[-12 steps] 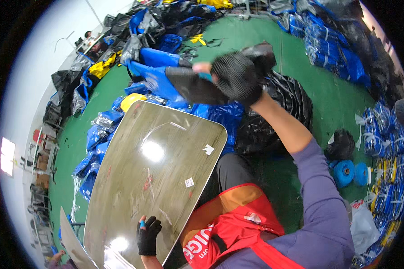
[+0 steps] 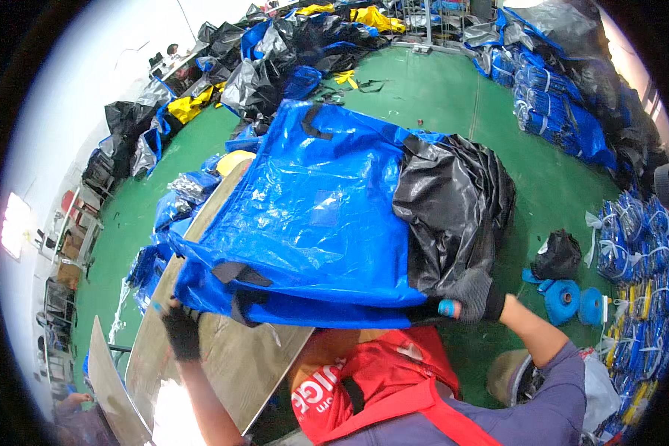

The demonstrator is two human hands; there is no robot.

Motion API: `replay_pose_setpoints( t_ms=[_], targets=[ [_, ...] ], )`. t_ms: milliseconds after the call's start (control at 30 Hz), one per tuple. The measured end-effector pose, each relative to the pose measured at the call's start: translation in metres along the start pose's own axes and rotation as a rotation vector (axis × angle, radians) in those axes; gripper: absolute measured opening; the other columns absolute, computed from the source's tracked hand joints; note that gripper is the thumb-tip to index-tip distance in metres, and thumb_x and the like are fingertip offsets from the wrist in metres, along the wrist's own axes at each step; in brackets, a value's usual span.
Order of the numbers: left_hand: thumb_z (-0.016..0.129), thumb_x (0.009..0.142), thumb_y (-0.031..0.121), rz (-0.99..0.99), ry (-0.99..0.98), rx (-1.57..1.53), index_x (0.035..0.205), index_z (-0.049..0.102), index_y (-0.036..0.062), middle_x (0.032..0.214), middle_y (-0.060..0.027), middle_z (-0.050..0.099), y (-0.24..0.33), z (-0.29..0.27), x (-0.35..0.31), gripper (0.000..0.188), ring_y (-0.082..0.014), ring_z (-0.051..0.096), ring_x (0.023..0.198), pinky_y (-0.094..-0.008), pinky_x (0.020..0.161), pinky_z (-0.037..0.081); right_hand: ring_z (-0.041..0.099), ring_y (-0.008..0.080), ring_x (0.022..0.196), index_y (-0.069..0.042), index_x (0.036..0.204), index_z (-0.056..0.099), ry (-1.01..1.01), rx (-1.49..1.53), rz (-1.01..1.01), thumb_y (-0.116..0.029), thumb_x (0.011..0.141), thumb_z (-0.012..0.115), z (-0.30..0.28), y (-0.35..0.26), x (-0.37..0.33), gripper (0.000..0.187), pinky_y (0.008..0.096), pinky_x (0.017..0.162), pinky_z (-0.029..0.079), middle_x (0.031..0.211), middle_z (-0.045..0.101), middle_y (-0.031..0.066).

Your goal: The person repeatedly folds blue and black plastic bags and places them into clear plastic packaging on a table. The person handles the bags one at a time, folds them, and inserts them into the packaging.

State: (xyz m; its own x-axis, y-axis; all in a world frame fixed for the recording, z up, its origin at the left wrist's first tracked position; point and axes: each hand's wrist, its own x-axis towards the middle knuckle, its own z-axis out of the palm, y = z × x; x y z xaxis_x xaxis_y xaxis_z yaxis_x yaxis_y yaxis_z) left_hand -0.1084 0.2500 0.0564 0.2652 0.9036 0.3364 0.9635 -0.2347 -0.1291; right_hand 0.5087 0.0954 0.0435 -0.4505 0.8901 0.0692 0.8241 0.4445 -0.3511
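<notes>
A large blue woven-plastic bag (image 2: 312,215) with black straps is spread over the tilted wood-look tabletop (image 2: 219,349), hiding most of it. My right hand (image 2: 477,297), in a black fingerless glove with blue tape on the thumb, grips the bag's near right corner. My left hand (image 2: 178,333), gloved in black too, is raised over the tabletop at the bag's near left end. Its fingers are apart, and whether they touch the bag is unclear. Crumpled black plastic (image 2: 453,212) lies along the bag's right side.
Folded blue packets (image 2: 172,212) lie past the tabletop's left edge. Rolls of blue tape (image 2: 561,299) and a black plastic bag (image 2: 557,255) sit on the green floor at right. Tied blue bundles (image 2: 635,245) are stacked farther right. Heaped bags (image 2: 253,82) line the back.
My right hand has swung down and toward me, and the blue bag now lies spread across the tabletop. My left hand has lifted off the surface and moved left and away from me.
</notes>
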Motion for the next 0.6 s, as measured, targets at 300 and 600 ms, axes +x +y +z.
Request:
replay_pose_setpoints(
  t_ms=[300,600],
  targets=[
    [0.080,0.072,0.029,0.253,-0.641,-0.773,0.134,0.048,0.0025,0.133,-0.0112,0.052,0.091,0.038,0.087,0.074,-0.0242,0.047,0.124,-0.0369,0.107,0.035,0.060,0.0464,0.090,-0.002,0.095,0.061,0.321,-0.133,0.990,-0.061,0.083,0.055,0.077,0.231,0.016,0.060,0.0494,0.078,0.047,0.090,0.063,0.0273],
    [0.052,0.083,0.062,-0.133,-0.678,-0.513,0.133,0.047,-0.0003,0.123,-0.0269,0.057,0.171,0.021,0.010,0.080,-0.0416,0.057,0.110,-0.0451,0.100,0.042,0.059,0.0455,0.087,-0.004,0.100,0.062,0.614,-0.157,0.943,-0.044,0.090,0.050,0.107,0.272,0.066,0.042,0.0495,0.076,0.046,0.089,0.063,0.0234]
  ],
)
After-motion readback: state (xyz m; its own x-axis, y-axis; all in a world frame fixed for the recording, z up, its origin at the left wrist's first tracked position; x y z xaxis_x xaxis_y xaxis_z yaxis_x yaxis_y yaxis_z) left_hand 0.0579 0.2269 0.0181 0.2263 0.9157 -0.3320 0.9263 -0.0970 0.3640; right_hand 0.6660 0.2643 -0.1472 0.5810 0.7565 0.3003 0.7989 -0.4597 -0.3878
